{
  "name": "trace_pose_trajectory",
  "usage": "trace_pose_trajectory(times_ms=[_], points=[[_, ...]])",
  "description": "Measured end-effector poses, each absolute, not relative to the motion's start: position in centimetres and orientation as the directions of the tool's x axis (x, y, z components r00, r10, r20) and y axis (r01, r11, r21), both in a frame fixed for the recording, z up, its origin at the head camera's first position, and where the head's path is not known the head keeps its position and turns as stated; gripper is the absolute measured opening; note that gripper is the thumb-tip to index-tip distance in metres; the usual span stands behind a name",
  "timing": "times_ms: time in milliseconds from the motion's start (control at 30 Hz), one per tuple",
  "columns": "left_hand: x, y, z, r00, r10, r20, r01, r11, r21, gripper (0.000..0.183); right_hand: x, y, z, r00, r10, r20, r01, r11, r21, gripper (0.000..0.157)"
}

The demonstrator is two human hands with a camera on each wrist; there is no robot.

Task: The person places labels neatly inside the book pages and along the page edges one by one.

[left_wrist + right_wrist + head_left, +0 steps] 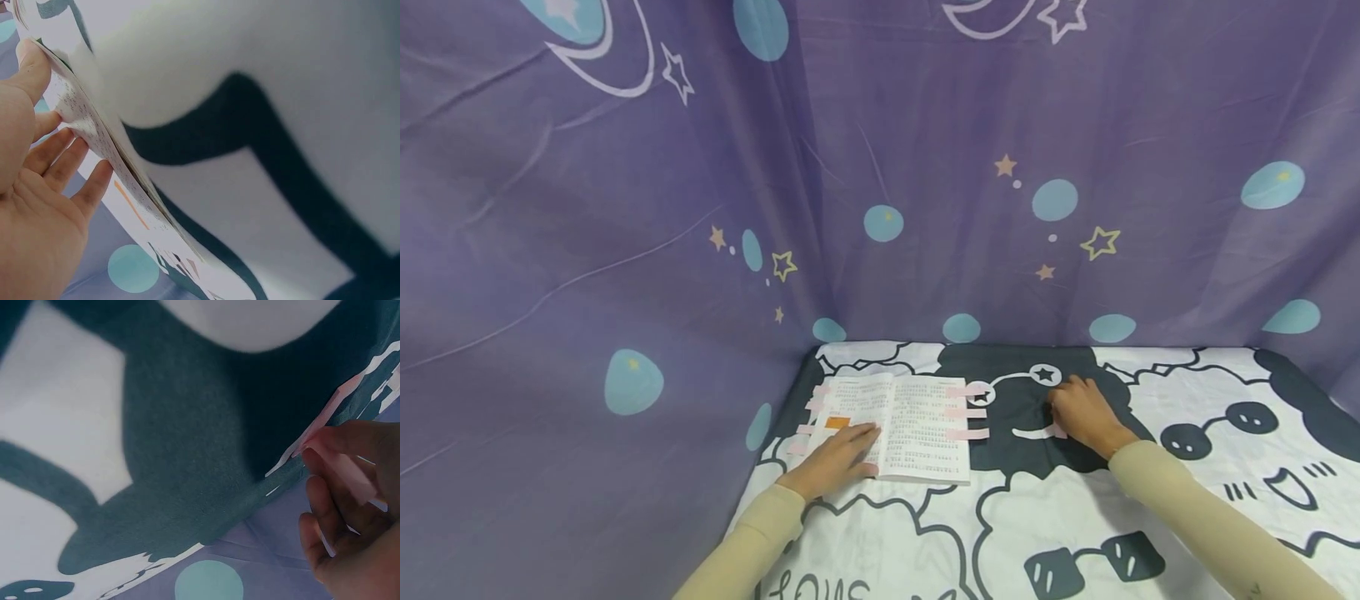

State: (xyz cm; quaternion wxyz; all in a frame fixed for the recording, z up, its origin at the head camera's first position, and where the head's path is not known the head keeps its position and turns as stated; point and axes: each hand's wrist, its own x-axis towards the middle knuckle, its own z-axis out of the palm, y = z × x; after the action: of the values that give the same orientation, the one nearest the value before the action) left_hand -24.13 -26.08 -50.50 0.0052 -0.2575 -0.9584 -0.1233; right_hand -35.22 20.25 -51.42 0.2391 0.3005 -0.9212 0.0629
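An open book (925,417) with printed pages lies on the patterned cloth. Pink sticky tabs (967,413) stick out from both its side edges, and an orange patch (838,422) marks the left page. My left hand (835,458) rests on the lower part of that page; in the left wrist view its fingers (94,190) reach over the paper, fairly straight. To the right of the book, my right hand (1084,412) pinches a pink sticky strip (350,474) between thumb and fingers. More pink paper (331,411) lies on the dark cloth right at its fingertips.
A white cloth (880,533) with black cartoon drawings covers the surface. Purple curtains (925,125) with stars and blue dots hang along the back and the left side, close behind the book.
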Motion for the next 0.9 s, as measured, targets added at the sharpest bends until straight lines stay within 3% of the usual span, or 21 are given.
trace_pose_trajectory(times_ms=[200,500,900], points=[[-24.02,-26.06,-50.4,-0.869,0.488,0.075,0.491,0.836,0.247,0.071,-35.56,19.85,-51.06,-0.722,-0.52,0.457,-0.559,0.827,0.059,0.021],[-23.98,-26.12,-50.36,-0.872,0.485,0.058,0.483,0.837,0.257,0.071,-35.64,19.74,-51.09,-0.716,-0.535,0.448,-0.539,0.832,0.133,0.021],[-24.02,-26.08,-50.42,-0.874,0.482,0.064,0.481,0.838,0.257,0.071,-35.34,19.41,-51.34,-0.737,-0.49,0.465,-0.508,0.856,0.096,0.016]])
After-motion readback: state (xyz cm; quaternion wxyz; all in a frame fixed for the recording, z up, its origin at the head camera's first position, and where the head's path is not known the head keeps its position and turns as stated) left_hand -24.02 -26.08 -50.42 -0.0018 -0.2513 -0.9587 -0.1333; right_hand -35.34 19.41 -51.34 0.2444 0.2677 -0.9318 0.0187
